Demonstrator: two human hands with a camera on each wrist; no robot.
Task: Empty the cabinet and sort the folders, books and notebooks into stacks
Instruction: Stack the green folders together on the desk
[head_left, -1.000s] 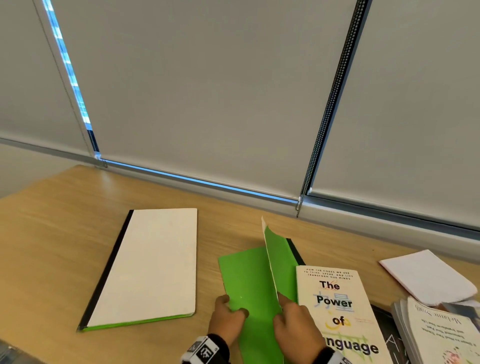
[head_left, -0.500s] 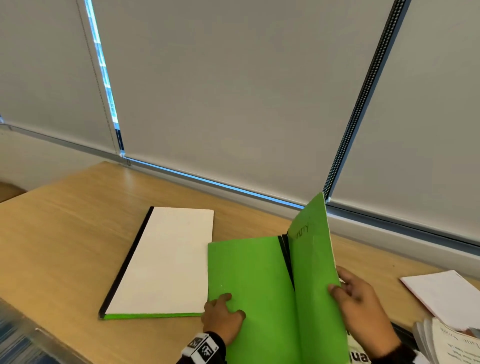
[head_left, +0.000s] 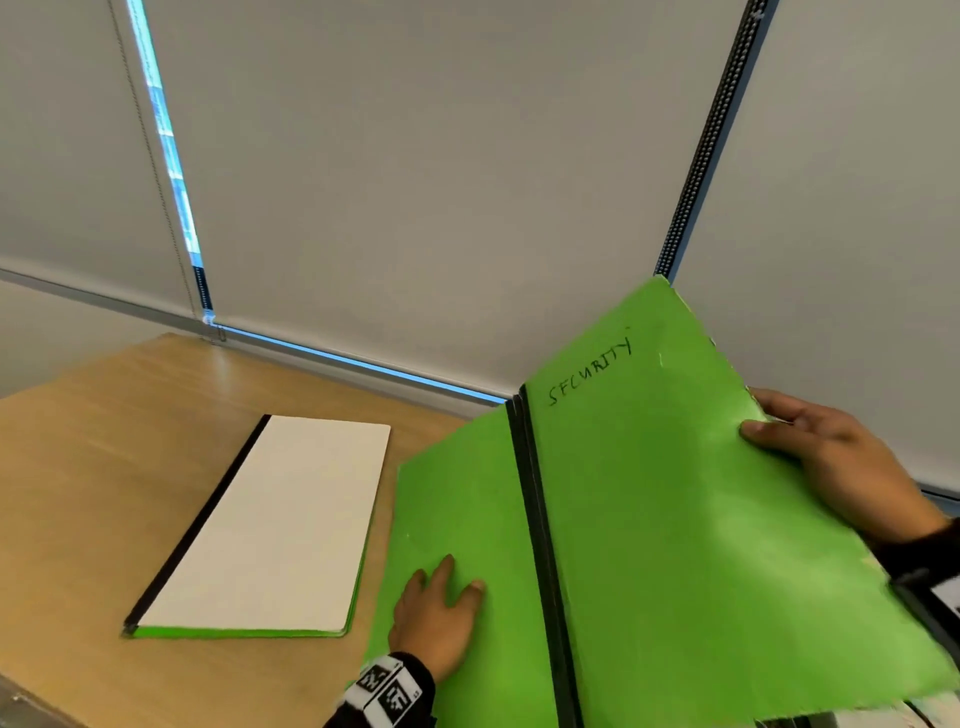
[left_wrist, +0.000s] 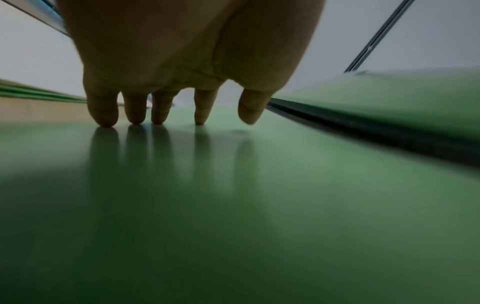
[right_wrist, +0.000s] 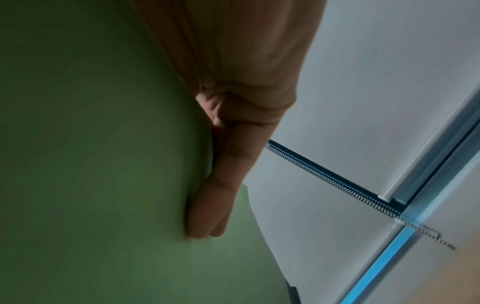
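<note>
A green folder with a black spine lies spread open over the right part of the wooden table. Its right flap is raised and bears the handwritten word "SECURITY". My left hand presses straight fingertips down on the flat left flap. My right hand pinches the raised flap's outer edge, thumb on the front and fingers behind the green card. A closed white folder with a black spine and green underside lies to the left.
Grey roller blinds with a bead chain hang right behind the table. The table's near edge runs across the lower left. A corner of a paper stack peeks out under the raised flap at the lower right.
The right hand has swung the green flap from nearly upright over to the right. The flap now hides the book and papers seen earlier. The left hand stayed pressed on the left flap.
</note>
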